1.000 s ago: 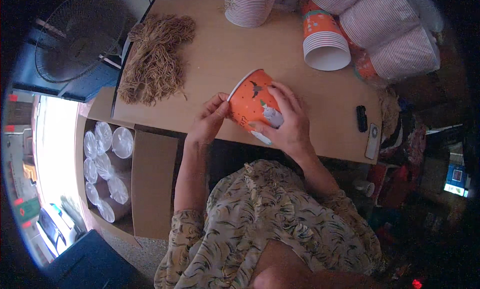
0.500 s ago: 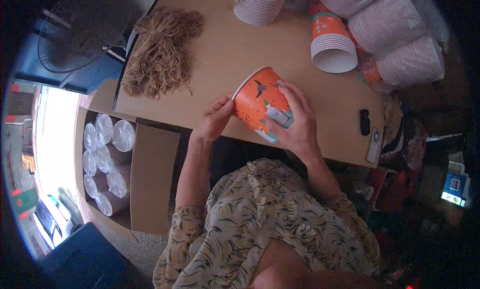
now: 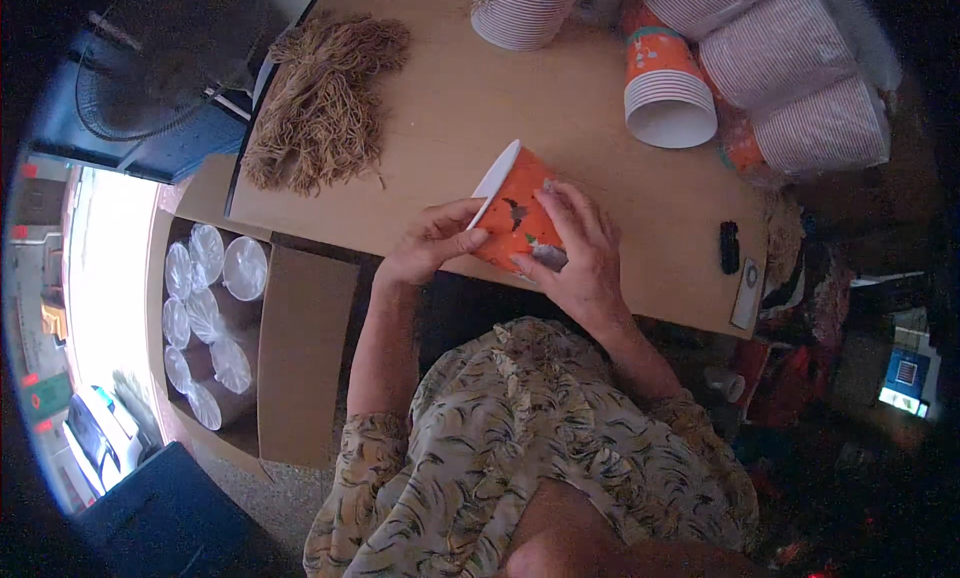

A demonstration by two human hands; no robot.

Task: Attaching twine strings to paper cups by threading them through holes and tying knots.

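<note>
An orange paper bucket [image 3: 508, 219] printed with a dark bat is held tilted above the table's near edge, its white rim turned to the left. My left hand [image 3: 433, 240] grips that rim, thumb outside and fingers reaching into the mouth. Around the bucket's side and base end, my right hand [image 3: 580, 243] is wrapped with the thumb below and the fingers above. The bucket's inside is mostly hidden from here. Beyond it, nested orange buckets [image 3: 670, 103] lie on their side, white mouth toward me.
Brown twine [image 3: 325, 103] lies bundled at the table's [image 3: 440, 108] left. Plastic-wrapped stacks of white-rimmed buckets [image 3: 822, 128] fill the back right; another stack [image 3: 525, 13] stands at the back. A black object [image 3: 730, 248] rests near the right edge. An open carton [image 3: 305, 353] holds bagged stacks, lower left.
The bucket has turned so its rim faces more to the left and its mouth shows. The left fingers have moved into the mouth, and the right hand has shifted slightly left.
</note>
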